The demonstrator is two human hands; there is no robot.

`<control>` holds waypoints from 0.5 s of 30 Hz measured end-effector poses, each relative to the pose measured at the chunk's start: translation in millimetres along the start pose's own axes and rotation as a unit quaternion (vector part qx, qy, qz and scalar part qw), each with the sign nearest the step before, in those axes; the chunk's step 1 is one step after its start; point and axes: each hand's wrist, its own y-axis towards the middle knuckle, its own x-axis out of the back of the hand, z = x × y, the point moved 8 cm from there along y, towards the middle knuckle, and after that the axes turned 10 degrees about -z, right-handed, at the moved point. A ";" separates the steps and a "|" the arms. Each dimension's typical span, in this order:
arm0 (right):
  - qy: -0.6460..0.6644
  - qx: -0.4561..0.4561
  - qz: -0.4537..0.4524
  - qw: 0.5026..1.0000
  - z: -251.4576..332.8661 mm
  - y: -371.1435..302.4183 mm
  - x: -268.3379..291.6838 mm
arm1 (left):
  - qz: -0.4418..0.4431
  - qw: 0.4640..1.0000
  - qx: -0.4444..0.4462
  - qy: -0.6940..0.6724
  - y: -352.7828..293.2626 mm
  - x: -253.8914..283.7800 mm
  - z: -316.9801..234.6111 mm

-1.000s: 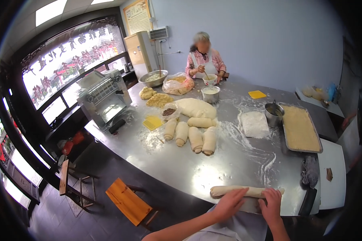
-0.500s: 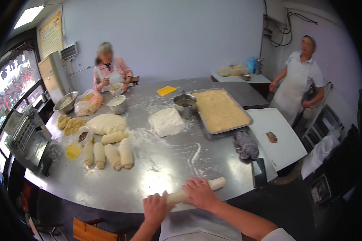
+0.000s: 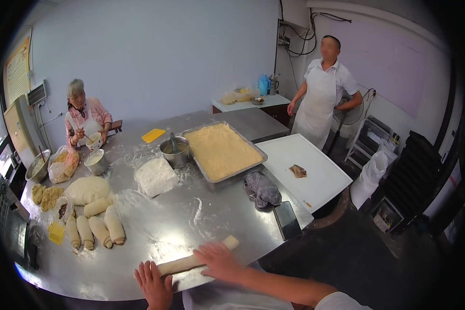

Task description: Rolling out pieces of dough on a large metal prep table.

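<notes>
A pale dough roll lies slantwise near the front edge of the steel table. My left hand is at its left end, fingers spread. Flat across the roll, toward its right end, rests my right hand, fingers stretched out and a little blurred. The roll's right tip sticks out beyond that hand. To the left, several finished dough rolls lie side by side, one more crosswise behind them. A large dough lump sits further back. A floury white slab lies mid-table.
A metal tray of yellowish crumbly filling stands beyond, beside a steel pot. On the right are a grey cloth, a phone and a white board. One person stirs a bowl; another stands.
The view has swung right, so the table appears further left. My hands are wider apart, and more of the dough roll shows between them. The seated person still holds the bowl.
</notes>
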 end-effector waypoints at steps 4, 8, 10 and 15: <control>-0.047 -0.072 0.011 0.996 -46.0 -1.2 37.6 | 0.043 0.987 -0.033 -0.153 36.0 -11.3 -78.9; 0.002 -0.052 0.037 0.998 -68.4 -9.8 27.9 | 0.030 0.966 -0.207 -0.154 56.5 -55.1 -158.8; 0.026 -0.072 -0.002 0.997 -77.2 -15.8 33.8 | 0.021 0.963 -0.199 -0.179 66.6 -69.7 -178.3; 0.023 -0.072 -0.015 0.997 -83.0 -22.1 37.7 | -0.003 0.970 -0.159 -0.182 80.5 -69.3 -185.8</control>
